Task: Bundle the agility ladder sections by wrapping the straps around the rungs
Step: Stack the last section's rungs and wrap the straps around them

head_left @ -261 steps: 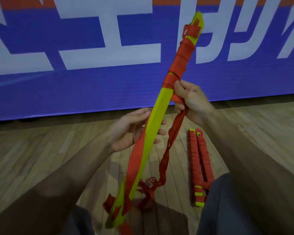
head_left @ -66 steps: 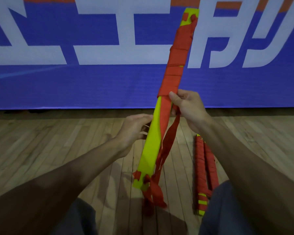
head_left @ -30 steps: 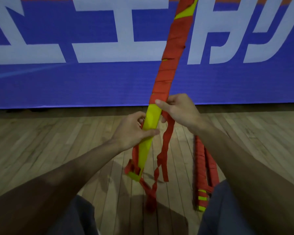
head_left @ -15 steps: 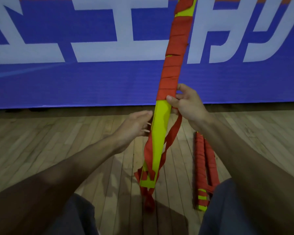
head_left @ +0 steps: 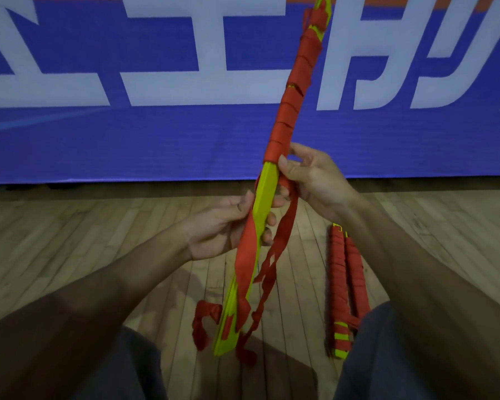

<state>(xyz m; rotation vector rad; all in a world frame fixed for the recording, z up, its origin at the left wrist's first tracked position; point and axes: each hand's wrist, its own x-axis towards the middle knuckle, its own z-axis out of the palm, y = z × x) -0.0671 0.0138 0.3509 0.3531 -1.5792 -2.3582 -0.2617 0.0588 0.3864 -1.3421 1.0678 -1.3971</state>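
- One long stack of flat yellow-green plastic ladder rungs (head_left: 264, 197) is held in the air in front of the person. It is tilted, with its top leaning up and to the right and running out of the upper edge of the view, and its lower end just above the floor between the knees.
- Red webbing strap (head_left: 293, 99) is wound in tight spiral turns round the upper half of the stack; the lower half is bare yellow-green.
- Loose red strap tails (head_left: 283, 232) hang from the last turn down past the lower end, twisted and looped beside it.
- The right hand (head_left: 315, 180) sits at the lower edge of the winding, thumb on the front of the stack and fingers curled round the strap.
- The left hand (head_left: 220, 226) grips the bare part just below, thumb in front, fingers wrapped behind, with one broad strap tail running down under the thumb.
- Two finished red-wrapped bundles (head_left: 345, 284) lie side by side on the floor near the right knee, touching each other.
- The pale wooden plank floor (head_left: 70, 241) meets a blue banner with large white lettering (head_left: 156, 140).
- Dark trouser legs (head_left: 387, 356) fill the bottom corners.
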